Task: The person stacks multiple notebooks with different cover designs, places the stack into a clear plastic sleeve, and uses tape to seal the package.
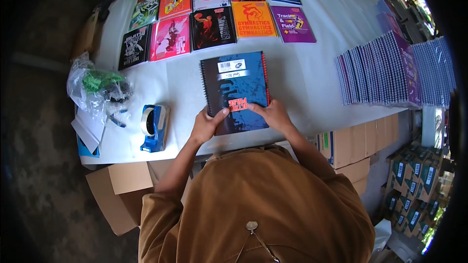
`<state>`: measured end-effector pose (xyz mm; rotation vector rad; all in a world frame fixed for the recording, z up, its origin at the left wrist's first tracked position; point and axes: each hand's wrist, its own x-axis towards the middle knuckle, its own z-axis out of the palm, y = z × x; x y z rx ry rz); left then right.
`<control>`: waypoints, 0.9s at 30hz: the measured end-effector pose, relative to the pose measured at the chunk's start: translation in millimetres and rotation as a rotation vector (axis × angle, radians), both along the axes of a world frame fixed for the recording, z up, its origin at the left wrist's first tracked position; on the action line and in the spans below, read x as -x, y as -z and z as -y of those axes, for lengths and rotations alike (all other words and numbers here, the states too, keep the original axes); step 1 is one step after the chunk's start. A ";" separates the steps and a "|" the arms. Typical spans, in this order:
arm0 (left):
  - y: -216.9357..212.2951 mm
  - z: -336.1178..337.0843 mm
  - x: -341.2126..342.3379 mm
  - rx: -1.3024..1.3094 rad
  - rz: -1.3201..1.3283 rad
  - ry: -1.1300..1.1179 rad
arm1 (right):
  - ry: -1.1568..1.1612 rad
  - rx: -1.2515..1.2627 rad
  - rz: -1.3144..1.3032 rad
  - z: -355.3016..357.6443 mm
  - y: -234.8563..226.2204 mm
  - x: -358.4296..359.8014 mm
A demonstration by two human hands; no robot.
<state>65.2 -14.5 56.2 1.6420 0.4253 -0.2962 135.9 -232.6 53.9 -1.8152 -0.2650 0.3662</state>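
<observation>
A dark blue spiral-bound notebook [236, 90] is gripped at its near edge by the left hand [205, 125] and right hand [274, 114], flat on a white table [312, 75].

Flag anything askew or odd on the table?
Mostly tidy. The dark spiral notebook held by the left hand and right hand sits slightly tilted and apart from the neat notebook rows. A crumpled plastic bag lies loose at the left edge.

Both forearms come up from the lower edge, elbows bent, converging. Left hand [207, 124] curled, thumb laid flat on top. Right hand [274, 114] palm-down, fingers pointing inward; grip underneath probably closed, can't confirm.
</observation>
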 end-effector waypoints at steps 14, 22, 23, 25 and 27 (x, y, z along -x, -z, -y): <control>-8.6 4.1 -7.7 -0.342 0.243 -0.156 | 0.217 0.005 0.019 10.4 34.4 -13.7; 49.8 19.9 0.8 0.099 0.247 -0.129 | 0.128 -0.233 -0.025 -5.6 81.8 -2.3; 52.9 16.7 2.4 0.086 0.241 -0.149 | 0.125 -0.232 -0.029 -4.5 77.9 -2.5; 60.1 7.9 6.3 -0.028 0.248 -0.239 | 0.133 -0.220 -0.114 4.5 69.2 -5.2; 69.6 -9.6 12.7 -0.393 0.227 -0.338 | 0.313 0.289 0.332 39.3 89.2 -10.3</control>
